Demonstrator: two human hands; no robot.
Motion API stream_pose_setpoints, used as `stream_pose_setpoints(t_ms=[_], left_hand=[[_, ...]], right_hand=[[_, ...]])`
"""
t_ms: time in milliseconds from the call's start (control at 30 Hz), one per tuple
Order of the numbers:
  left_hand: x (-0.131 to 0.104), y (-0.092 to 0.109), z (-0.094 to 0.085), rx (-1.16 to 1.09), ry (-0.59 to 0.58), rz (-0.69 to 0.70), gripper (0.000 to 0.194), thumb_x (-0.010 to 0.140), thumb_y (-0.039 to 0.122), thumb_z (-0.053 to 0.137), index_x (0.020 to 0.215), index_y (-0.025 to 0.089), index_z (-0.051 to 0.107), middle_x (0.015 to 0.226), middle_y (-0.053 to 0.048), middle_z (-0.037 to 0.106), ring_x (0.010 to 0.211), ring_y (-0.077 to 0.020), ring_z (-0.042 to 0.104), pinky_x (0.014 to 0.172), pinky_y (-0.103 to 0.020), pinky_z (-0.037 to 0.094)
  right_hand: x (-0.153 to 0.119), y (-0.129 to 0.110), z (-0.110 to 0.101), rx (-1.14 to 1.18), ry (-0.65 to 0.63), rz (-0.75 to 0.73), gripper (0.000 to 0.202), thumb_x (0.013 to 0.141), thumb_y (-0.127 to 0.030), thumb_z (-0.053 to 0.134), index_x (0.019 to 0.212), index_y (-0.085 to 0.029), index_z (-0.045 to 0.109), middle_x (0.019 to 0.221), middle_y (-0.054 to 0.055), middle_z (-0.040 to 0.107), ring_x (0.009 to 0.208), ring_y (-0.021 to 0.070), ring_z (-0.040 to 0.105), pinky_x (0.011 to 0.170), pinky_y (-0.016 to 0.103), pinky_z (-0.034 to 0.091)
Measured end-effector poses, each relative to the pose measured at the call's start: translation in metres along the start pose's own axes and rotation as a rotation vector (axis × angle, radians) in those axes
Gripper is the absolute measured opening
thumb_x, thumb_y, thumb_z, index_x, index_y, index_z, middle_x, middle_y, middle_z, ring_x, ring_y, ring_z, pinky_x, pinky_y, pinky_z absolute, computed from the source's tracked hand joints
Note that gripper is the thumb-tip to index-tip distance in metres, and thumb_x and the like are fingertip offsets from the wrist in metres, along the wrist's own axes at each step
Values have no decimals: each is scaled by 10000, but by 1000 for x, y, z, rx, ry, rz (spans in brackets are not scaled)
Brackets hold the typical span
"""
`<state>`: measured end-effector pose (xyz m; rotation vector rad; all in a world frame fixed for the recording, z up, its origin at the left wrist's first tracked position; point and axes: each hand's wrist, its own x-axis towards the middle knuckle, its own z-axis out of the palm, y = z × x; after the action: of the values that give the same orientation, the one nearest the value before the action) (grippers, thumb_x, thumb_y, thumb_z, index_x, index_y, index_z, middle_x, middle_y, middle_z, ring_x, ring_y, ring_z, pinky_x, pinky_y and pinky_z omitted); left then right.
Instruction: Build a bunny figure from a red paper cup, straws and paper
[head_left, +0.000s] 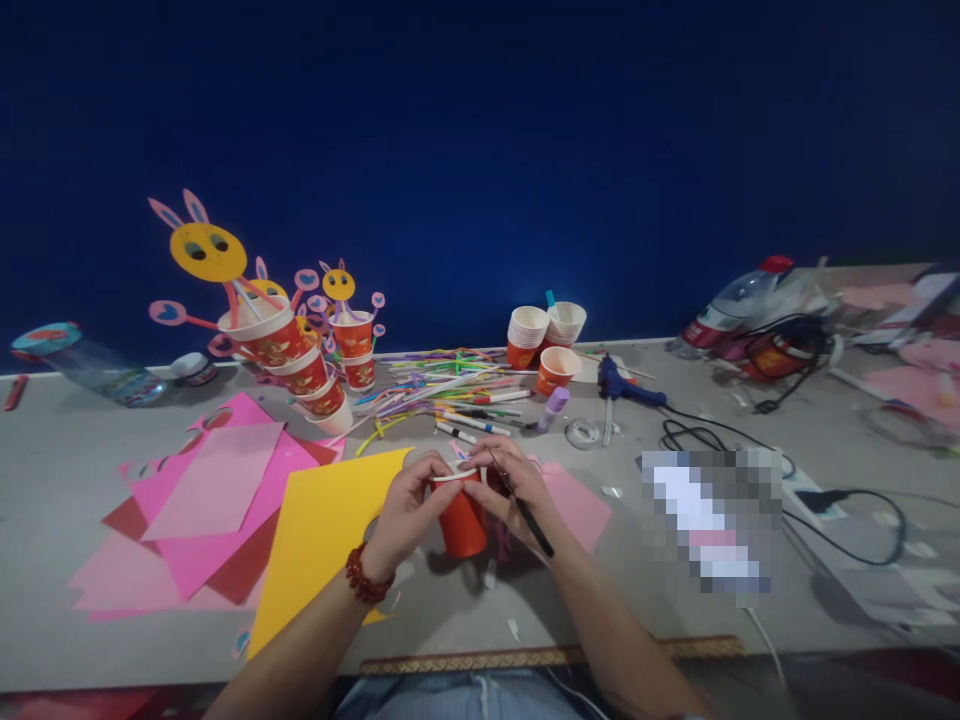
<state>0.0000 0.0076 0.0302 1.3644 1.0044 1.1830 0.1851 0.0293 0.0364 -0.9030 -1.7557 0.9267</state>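
Observation:
Just in front of me a red paper cup (pixel 461 528) stands with its white rim up, at the table's near middle. My left hand (pixel 412 500) pinches the rim from the left. On the opposite side, my right hand (pixel 517 487) has its fingers at the rim too, and a thin dark tool (pixel 535 527), perhaps a pen or craft knife, is tucked across it. The fingers cover much of the cup's top, and what they do inside the rim is hidden. Pink paper (pixel 576 505) lies behind the right wrist, and a yellow sheet (pixel 315 530) extends beside the left forearm.
Stacked cups with bunny faces (pixel 208 252) stand at the back left, near pink sheets (pixel 217 480). Pipe cleaners and markers (pixel 457 400), a glue stick (pixel 553 410), a tape roll (pixel 583 432) and a blue glue gun (pixel 626 385) lie behind. Cables (pixel 862 565) run along the right.

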Motion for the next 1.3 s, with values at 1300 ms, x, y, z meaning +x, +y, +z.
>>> stream_pose_setpoints(t_ms=[1300], left_hand=[[4,-4,3,-43,70,22,389,785,336,748,1112,227,568,1252,-97,553,1184,-251,536,934,-360,495]], right_hand=[[3,-5,-1,-108,97,21,171,881,-332,635,774,-200,655,735,13,611,683,172,574,643,279,453]])
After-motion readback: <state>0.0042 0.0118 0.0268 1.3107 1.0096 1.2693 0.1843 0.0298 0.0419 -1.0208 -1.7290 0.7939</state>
